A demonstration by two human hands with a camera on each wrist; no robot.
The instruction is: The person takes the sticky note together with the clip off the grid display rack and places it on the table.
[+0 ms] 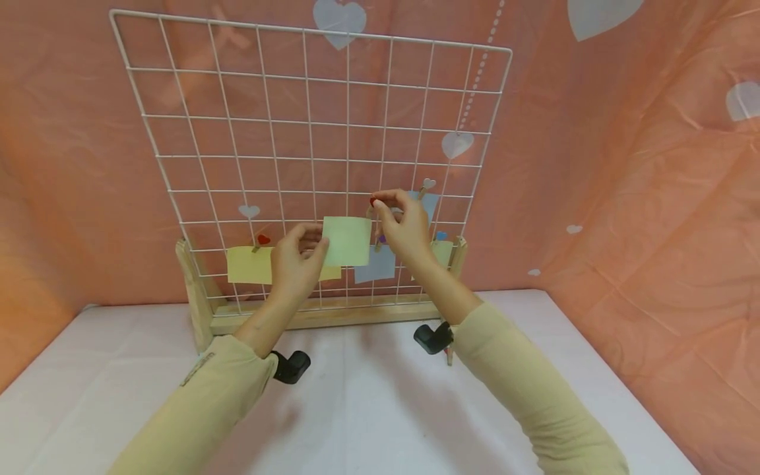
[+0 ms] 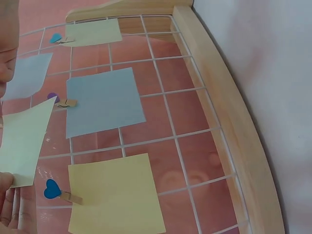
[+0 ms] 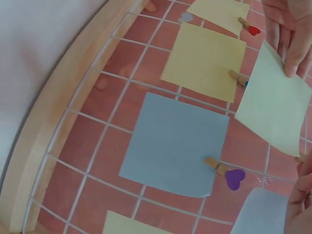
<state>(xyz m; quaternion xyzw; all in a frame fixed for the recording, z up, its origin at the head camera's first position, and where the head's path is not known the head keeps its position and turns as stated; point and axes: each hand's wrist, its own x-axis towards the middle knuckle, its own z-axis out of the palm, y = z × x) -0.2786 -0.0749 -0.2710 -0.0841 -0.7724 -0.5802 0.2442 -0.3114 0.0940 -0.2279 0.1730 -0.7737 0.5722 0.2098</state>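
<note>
My left hand (image 1: 297, 260) pinches a pale green paper note (image 1: 347, 241) by its left edge, in front of a white wire grid (image 1: 304, 31). Beside the note's upper right corner, my right hand (image 1: 408, 229) holds a small clothespin with a red heart (image 1: 373, 200) between thumb and fingers. Most of the clothespin is hidden by the fingers. Behind and below the note, a blue note (image 3: 175, 146) hangs from a clothespin with a purple heart (image 3: 235, 179). Next to it hangs a yellow note (image 2: 114, 195) with a blue-heart clothespin (image 2: 52, 189).
Another yellow note (image 1: 246, 265) hangs at the grid's lower left. A light blue note (image 1: 431, 206) and a green note (image 1: 442, 253) hang at right. The grid stands in a wooden base (image 1: 332, 318) on a white table (image 1: 332, 422). A clothespin (image 1: 449, 357) lies near my right wrist.
</note>
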